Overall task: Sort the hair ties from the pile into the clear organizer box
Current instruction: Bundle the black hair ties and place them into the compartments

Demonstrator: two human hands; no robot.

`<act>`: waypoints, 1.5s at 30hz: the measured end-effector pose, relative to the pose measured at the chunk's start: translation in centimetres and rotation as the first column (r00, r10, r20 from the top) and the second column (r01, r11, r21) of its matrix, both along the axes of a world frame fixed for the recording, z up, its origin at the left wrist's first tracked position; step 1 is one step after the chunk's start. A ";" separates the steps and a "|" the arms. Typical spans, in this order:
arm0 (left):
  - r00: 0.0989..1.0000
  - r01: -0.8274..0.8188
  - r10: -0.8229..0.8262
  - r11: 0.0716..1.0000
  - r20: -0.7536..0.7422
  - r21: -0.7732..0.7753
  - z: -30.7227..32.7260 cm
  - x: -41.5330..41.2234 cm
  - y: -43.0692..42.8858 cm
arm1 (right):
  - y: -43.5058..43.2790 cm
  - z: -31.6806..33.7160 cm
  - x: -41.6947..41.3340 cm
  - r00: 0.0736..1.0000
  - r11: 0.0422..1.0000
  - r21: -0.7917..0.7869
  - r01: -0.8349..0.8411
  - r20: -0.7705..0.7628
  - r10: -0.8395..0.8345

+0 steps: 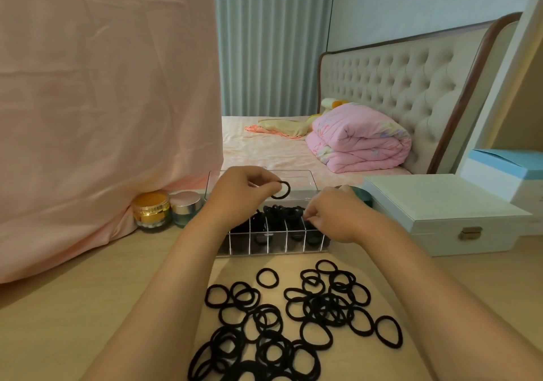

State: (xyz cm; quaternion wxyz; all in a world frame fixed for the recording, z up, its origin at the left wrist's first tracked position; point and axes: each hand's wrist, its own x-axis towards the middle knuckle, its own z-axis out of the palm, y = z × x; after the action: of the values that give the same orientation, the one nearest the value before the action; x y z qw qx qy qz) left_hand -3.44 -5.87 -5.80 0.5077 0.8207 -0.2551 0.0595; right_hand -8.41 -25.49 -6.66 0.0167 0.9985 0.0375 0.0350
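A pile of black hair ties (282,325) lies spread on the tabletop near me. Behind it stands the clear organizer box (264,248) with its lid up, and several of its compartments hold black hair ties. My left hand (238,195) pinches one black hair tie (282,190) above the back of the box. My right hand (338,216) hovers over the right end of the box with curled fingers pinching at the ties there; whether it grips one is hidden.
Two cosmetic jars (167,208) stand left of the box against a pink draped cloth (102,116). A white latched case (440,213) sits to the right, with a blue-lidded box (505,175) behind it. A bed is beyond the table.
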 end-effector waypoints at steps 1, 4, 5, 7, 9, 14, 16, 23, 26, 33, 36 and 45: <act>1.000 -0.019 0.018 0.999 -0.007 -0.031 0.0 0.2 0.0 | -0.2 0.4 -0.1 1.000 0.998 0.055 0.001 -0.012 0.000; 1.000 -0.026 0.026 0.999 -0.009 -0.043 0.0 0.1 -0.2 | -0.6 1.8 -0.9 1.000 0.952 0.305 0.009 -0.013 -0.005; 1.000 -0.028 0.028 0.999 -0.005 -0.041 0.0 0.1 -0.5 | -0.7 2.1 -1.2 1.000 0.921 0.390 0.011 0.001 -0.012; 0.999 -0.040 0.040 0.998 -0.001 -0.047 -0.1 -0.1 -0.9 | -0.9 2.8 -1.6 0.995 0.883 0.469 -0.003 0.088 -0.043; 0.999 -0.037 0.037 0.997 -0.007 -0.062 0.0 -0.3 -1.4 | -0.8 3.2 -1.6 0.975 0.833 0.551 -0.052 0.207 -0.076; 1.000 0.026 -0.026 0.993 0.001 -0.119 0.0 -0.9 -2.2 | 0.1 3.1 -1.9 0.962 0.566 0.804 -0.179 0.265 -0.071; 0.999 0.038 -0.038 0.997 -0.001 0.062 -0.4 -1.0 -2.0 | 0.0 2.3 -1.7 0.940 0.594 0.795 -0.122 0.284 -0.187; 0.969 0.075 -0.232 0.598 0.083 0.798 -2.1 -2.2 -0.7 | 0.3 -0.6 -1.2 0.937 0.986 0.159 0.055 0.334 -0.106; 0.968 0.063 -0.225 0.643 0.109 0.763 -2.4 -2.2 -0.6 | 0.1 -1.1 -0.6 0.963 0.999 -0.029 -0.042 0.266 0.048; 0.912 -0.064 -0.271 0.648 0.309 0.759 -2.7 -1.7 -0.1 | -1.0 -0.7 -0.2 0.998 0.982 0.181 -0.062 0.013 0.061; 0.864 -0.108 -0.361 0.549 0.351 0.829 -3.1 -0.9 -0.5 | -1.2 0.2 -0.8 0.997 0.931 0.364 -0.035 0.080 0.007; 0.859 -0.133 -0.369 0.507 0.354 0.852 -3.2 0.6 -1.0 | 0.8 -0.8 -1.9 0.973 0.975 0.078 -0.208 0.118 0.198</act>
State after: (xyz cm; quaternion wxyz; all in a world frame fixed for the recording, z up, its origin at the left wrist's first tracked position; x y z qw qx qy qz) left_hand -2.84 -6.87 -8.99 -0.0431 0.8971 -0.4287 0.0976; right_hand -10.32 -24.70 -7.42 -0.0297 0.9858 0.1369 0.0930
